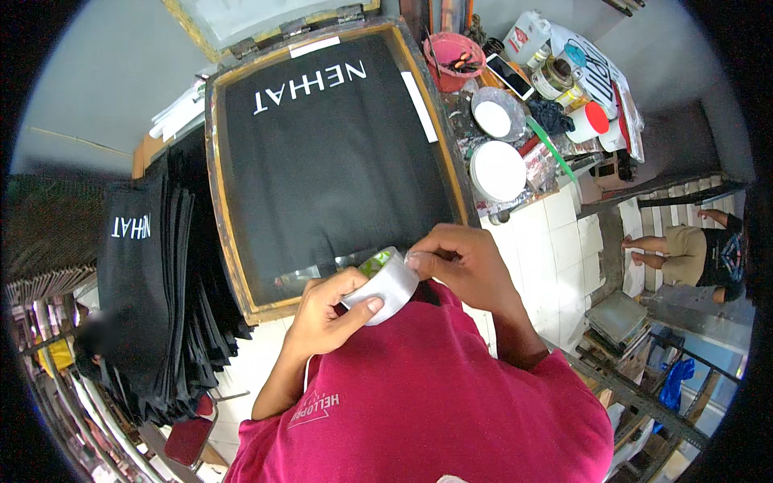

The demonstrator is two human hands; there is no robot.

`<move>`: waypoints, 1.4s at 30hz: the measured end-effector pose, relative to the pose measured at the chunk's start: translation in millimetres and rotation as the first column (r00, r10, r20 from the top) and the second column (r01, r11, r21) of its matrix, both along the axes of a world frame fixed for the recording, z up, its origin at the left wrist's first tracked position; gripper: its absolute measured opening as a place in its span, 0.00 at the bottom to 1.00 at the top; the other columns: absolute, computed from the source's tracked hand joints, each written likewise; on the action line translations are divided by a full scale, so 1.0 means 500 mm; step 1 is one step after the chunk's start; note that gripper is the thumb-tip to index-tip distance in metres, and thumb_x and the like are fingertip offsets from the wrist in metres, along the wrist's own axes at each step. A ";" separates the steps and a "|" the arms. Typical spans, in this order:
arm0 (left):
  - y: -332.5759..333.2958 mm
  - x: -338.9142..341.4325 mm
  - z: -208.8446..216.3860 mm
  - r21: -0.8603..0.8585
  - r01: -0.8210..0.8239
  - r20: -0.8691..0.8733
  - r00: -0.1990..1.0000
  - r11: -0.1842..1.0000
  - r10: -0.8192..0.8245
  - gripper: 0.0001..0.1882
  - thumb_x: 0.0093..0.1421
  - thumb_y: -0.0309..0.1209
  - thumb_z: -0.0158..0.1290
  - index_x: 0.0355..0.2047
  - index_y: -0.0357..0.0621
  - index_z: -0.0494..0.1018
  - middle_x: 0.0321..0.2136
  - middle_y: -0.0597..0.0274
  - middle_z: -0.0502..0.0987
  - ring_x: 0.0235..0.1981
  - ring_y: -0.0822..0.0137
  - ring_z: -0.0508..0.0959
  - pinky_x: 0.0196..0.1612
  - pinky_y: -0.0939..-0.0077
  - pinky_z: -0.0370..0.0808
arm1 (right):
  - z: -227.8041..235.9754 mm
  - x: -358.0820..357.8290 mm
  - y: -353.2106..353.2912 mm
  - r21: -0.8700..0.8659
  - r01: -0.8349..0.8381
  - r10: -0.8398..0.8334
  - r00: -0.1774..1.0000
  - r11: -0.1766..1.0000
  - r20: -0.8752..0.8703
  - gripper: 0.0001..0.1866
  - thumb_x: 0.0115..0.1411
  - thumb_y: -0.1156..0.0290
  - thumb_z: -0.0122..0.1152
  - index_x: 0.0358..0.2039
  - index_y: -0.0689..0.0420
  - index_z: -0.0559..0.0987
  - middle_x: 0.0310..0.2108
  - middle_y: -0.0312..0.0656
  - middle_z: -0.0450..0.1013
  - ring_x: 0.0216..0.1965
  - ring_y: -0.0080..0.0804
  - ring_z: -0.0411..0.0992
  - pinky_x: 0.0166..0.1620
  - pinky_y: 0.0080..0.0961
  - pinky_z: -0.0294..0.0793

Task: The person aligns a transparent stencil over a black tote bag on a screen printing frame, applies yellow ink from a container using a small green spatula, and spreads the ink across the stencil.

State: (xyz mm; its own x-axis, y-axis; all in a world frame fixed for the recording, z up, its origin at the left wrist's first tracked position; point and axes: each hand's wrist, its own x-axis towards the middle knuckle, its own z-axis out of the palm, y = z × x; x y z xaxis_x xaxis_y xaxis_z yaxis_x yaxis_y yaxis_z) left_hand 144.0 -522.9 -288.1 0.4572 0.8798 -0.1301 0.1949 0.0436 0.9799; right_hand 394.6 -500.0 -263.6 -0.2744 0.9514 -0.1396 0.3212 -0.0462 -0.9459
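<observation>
A wide roll of clear tape (388, 291) is held in front of my chest by my left hand (324, 312), thumb across its face and fingers round its side. At the roll's right edge, the thumb and forefinger of my right hand (457, 256) are pinched together on the tape. Whether a loose end lies between them is hard to make out. Just beyond both hands lies a wood-framed screen (216, 173) over black fabric (334, 165) that bears white lettering at the far end. White strips (419, 107) stick along the screen's right and far edges.
Black printed fabric pieces (137, 266) hang in a thick stack at left. At right, a cluttered bench carries a pink bucket (455, 58), a phone (510, 76), a white tub (498, 171) and a green stick (551, 148). Another person (688, 253) is farther right, by steps.
</observation>
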 end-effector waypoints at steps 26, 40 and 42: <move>-0.260 -0.075 0.063 -0.077 -0.387 -0.578 0.768 0.919 0.275 0.17 0.56 0.28 0.58 0.46 0.37 0.78 0.28 0.42 0.82 0.26 0.58 0.85 0.32 0.72 0.77 | -0.037 0.249 -0.012 0.023 0.126 -0.128 0.985 0.992 0.113 0.07 0.59 0.75 0.68 0.37 0.63 0.85 0.25 0.31 0.74 0.23 0.13 0.65 0.26 0.15 0.62; -0.662 -0.163 -0.117 -0.395 -0.772 -0.362 0.629 0.498 0.688 0.13 0.63 0.22 0.54 0.47 0.39 0.78 0.25 0.60 0.81 0.25 0.76 0.78 0.27 0.79 0.70 | -0.193 -0.185 0.062 0.039 -0.561 0.545 0.816 0.827 0.195 0.14 0.52 0.64 0.73 0.36 0.59 0.87 0.30 0.44 0.82 0.33 0.29 0.78 0.42 0.30 0.76; -0.684 -0.146 -0.126 -0.456 -0.787 -0.305 0.576 0.415 0.758 0.12 0.63 0.23 0.54 0.48 0.40 0.77 0.22 0.64 0.79 0.22 0.78 0.75 0.24 0.80 0.65 | -0.196 -0.274 0.071 -0.030 -0.612 0.596 0.756 0.790 0.272 0.13 0.49 0.65 0.73 0.33 0.59 0.87 0.30 0.46 0.82 0.33 0.36 0.79 0.42 0.33 0.76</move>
State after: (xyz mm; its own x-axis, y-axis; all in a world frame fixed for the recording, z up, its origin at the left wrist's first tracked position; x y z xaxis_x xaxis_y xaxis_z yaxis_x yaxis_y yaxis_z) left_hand 70.9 -865.1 -351.4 -0.4008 0.6464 -0.6492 -0.1364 0.6586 0.7400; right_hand 257.6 -464.6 -361.6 -0.7574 0.6083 -0.2374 0.4910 0.2908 -0.8212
